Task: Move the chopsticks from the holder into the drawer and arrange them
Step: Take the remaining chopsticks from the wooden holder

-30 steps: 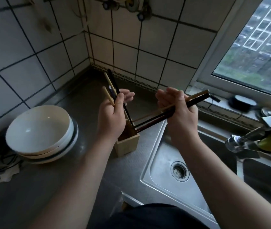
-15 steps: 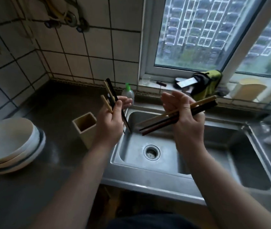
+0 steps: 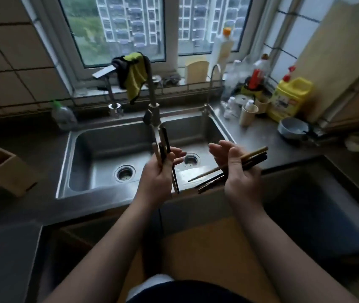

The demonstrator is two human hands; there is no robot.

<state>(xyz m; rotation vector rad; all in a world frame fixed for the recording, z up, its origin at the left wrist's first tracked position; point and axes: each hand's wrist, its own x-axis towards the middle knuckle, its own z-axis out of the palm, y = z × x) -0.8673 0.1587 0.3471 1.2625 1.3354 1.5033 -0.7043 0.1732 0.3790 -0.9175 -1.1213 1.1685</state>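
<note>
1. The upright chopsticks stand nearly vertical in the left hand, thick ends up and tips down. They are pinched between the thumb and curled fingers, probably so the bunch hangs level and does not splay.
2. The slanted chopsticks, one pale and several dark, lie across the upturned palm of the right hand. The thumb presses over them while the fingers stay loosely bent. The tips fan apart toward the left, so this hold looks fit for carrying, not yet for lining them up.
3. Both bunches are held in the air above the front rim of the sink, over its right basin. They touch neither the rim nor each other.
4. The holder stands at the far left edge of the surface, well apart from both hands. No sticks rise out of its open top, so I judge the emptying done and the carry to the drawer in hand.
5. The drawer cannot be made out; only dim cabinet fronts show below the front edge of the surface.
6. Behind the sink, a yellow cloth hangs over the tap. At the back right corner of the surface stand a yellow jug and a small bowl.
</note>
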